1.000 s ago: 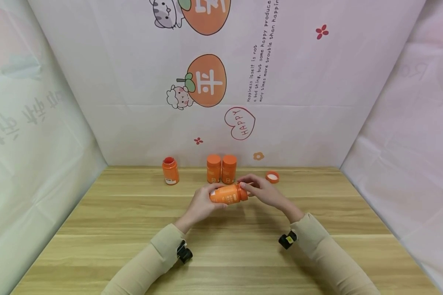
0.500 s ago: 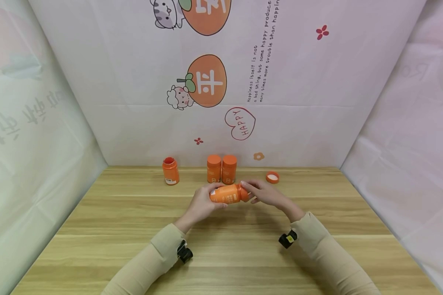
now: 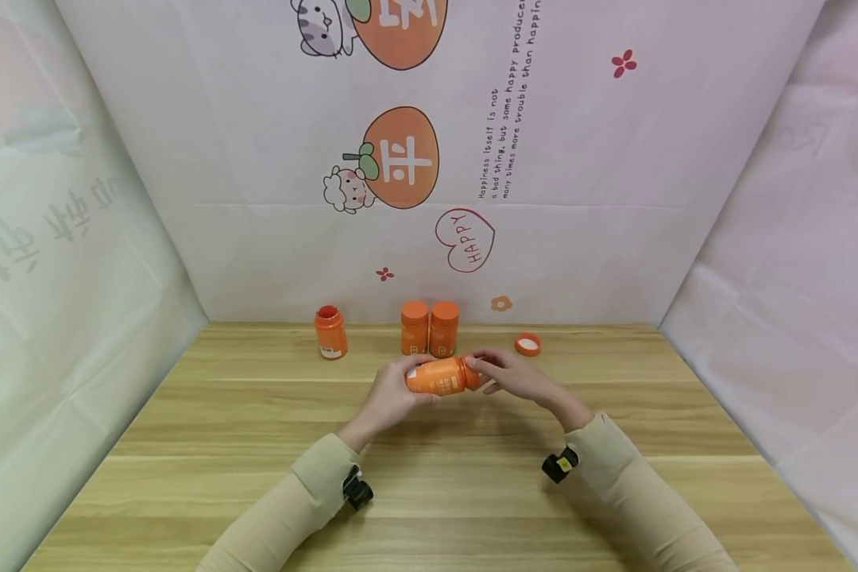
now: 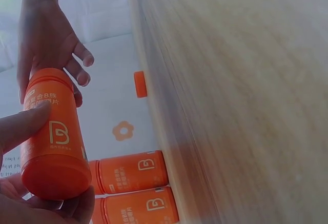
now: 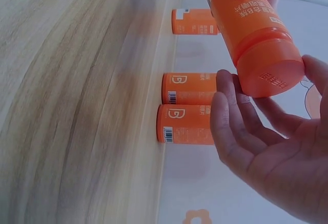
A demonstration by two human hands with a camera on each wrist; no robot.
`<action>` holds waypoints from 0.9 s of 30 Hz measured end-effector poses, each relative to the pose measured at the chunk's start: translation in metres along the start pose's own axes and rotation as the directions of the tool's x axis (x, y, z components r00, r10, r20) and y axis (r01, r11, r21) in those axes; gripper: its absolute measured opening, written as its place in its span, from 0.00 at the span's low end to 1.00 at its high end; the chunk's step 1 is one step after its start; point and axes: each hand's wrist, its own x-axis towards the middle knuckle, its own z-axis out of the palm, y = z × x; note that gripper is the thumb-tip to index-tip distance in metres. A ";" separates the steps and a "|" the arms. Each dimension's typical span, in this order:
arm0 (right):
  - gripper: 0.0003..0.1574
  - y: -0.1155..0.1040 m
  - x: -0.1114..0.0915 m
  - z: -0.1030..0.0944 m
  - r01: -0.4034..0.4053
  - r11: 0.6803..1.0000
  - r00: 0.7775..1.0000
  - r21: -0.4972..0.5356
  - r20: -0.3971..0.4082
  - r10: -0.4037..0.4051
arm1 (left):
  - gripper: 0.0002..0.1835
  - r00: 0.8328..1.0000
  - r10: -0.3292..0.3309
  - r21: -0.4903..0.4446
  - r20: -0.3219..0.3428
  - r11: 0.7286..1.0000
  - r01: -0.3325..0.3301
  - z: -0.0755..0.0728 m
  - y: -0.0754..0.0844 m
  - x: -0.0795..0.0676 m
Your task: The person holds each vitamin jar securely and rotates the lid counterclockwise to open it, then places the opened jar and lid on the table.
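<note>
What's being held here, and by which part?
The left hand holds a bottle by its body; the right hand is at its cap, grip unclear.

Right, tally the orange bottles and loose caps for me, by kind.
Capped bottles standing: 2
Capped bottle held in the left hand: 1
Open bottle: 1
Loose cap: 1
Total: 5
</note>
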 end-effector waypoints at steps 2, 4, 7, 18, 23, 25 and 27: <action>0.30 -0.001 -0.001 -0.001 0.021 1.000 1.000 0.004 0.008 -0.021 | 0.30 1.000 -0.006 -0.003 0.001 1.000 0.006 0.000 0.000 0.000; 0.30 -0.001 -0.003 -0.002 0.048 0.999 0.999 0.010 0.020 -0.048 | 0.30 1.000 -0.012 -0.003 0.002 1.000 0.012 0.000 0.000 0.000; 0.28 0.001 -0.003 -0.003 0.084 0.996 0.996 0.027 0.035 -0.085 | 0.30 1.000 -0.020 -0.004 0.004 1.000 0.020 -0.001 0.000 0.000; 0.31 0.005 -0.002 -0.005 0.172 0.984 0.984 0.054 0.038 -0.174 | 0.30 1.000 -0.010 -0.005 0.006 1.000 0.010 -0.001 -0.001 0.000; 0.33 0.007 -0.003 -0.006 0.214 0.977 0.977 -0.006 0.002 -0.214 | 0.31 1.000 -0.013 0.005 0.004 1.000 0.013 -0.001 0.002 0.000; 0.31 0.008 -0.003 -0.005 0.230 0.973 0.973 -0.016 -0.011 -0.230 | 0.30 1.000 -0.013 0.005 0.003 1.000 0.013 -0.001 0.002 0.001; 0.31 0.009 -0.003 -0.005 0.245 0.969 0.969 0.002 -0.018 -0.245 | 0.30 1.000 -0.012 0.006 0.003 1.000 0.012 -0.001 0.002 0.001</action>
